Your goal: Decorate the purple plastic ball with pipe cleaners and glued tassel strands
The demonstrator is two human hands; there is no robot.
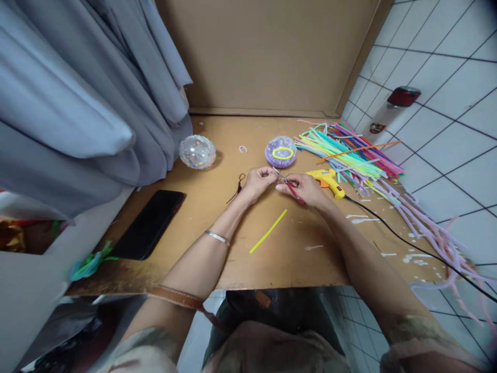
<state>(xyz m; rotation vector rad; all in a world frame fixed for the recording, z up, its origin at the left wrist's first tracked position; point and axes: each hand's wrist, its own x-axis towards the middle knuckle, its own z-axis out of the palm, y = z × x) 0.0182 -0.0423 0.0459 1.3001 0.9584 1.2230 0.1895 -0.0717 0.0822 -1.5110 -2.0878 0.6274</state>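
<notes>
My left hand (262, 182) is closed in a pinch at the tips of small red-handled scissors (295, 192). Whatever sits between those fingertips is too small to make out. My right hand (306, 189) grips the scissors, whose metal blades point toward the left fingers. Just beyond both hands is a clear-and-purple round ball (281, 158) with a yellow oval ring (282, 153) on its near side. A straight yellow pipe cleaner (268, 231) lies on the table nearer to me. Close to the left wrist is a dark looped cord (239, 187).
A yellow glue gun (329, 181) lies by my right hand, its black cable running right. Behind it is a pile of colourful pipe cleaners (349, 153). To the left are a clear speckled ball (198, 152), a black phone (149, 225) and a grey curtain (77, 88).
</notes>
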